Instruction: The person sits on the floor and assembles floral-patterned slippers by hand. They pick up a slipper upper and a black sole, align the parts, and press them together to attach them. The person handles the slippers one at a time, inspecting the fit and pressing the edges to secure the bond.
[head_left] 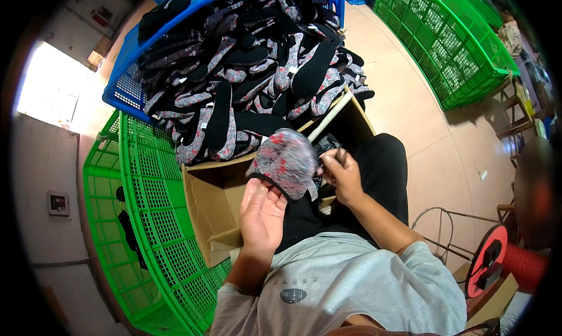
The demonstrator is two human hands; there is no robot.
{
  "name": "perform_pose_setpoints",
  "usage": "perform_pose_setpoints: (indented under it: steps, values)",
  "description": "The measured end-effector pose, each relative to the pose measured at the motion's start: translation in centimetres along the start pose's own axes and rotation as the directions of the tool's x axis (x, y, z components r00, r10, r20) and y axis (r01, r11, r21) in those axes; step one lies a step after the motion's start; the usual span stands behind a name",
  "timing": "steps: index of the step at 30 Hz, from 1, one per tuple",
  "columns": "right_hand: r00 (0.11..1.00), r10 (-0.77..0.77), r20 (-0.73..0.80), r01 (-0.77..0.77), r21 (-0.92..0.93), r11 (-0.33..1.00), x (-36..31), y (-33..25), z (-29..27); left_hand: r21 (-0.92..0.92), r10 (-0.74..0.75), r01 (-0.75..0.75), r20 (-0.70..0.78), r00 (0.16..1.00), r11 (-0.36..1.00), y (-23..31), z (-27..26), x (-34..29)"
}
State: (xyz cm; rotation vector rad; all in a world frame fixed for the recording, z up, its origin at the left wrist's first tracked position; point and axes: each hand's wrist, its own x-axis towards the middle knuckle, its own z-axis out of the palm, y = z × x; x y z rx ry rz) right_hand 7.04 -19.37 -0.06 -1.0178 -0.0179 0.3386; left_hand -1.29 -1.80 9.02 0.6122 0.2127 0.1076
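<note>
A grey slipper (282,163) with red flowers and a black edge is held up in front of me, slightly blurred. My left hand (261,216), palm up, grips its lower edge, with the fingertips tucked behind the black trim. A small white tag (313,190) hangs from its right side. Just right of the slipper, my right hand (344,175) is closed in a pinch. Something small and dark shows at its fingertips, too blurred to name. Beyond my hands lies a big heap of similar slippers (257,72) with black soles and patterned uppers.
A blue crate (120,93) stands behind and around the heap. An open cardboard box (213,213) is by my left arm, with green crates (155,201) beside it. Another green crate (445,49) stands at far right. A red spool (489,257) sits at lower right.
</note>
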Motion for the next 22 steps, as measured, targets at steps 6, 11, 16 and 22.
perform_pose_setpoints:
  steps: [6, 11, 16, 22]
  values:
    - [0.99, -0.132, 0.04, 0.127, 0.101, 0.987, 0.6, -4.2, -2.7, 0.703, 0.164, -0.262, 0.205, 0.965, 0.662, -3.5, -0.9, 2.7]
    - [0.983, -0.183, -0.033, 0.172, -0.212, 0.962, 0.1, -4.4, -3.6, 0.766, 0.083, -0.274, 0.279, 0.957, 0.582, -6.0, -1.0, 4.4]
    - [0.946, -0.315, -0.073, 0.263, -0.391, 0.882, -1.0, -6.3, -3.0, 0.416, -0.023, -0.089, 0.257, 0.966, 0.905, -8.5, -0.3, 6.3]
    - [0.964, -0.251, -0.088, 0.143, -0.622, 0.769, -1.0, -6.9, -3.8, 0.076, -0.171, 0.161, 0.154, 0.973, 0.984, -12.9, -0.5, 7.2]
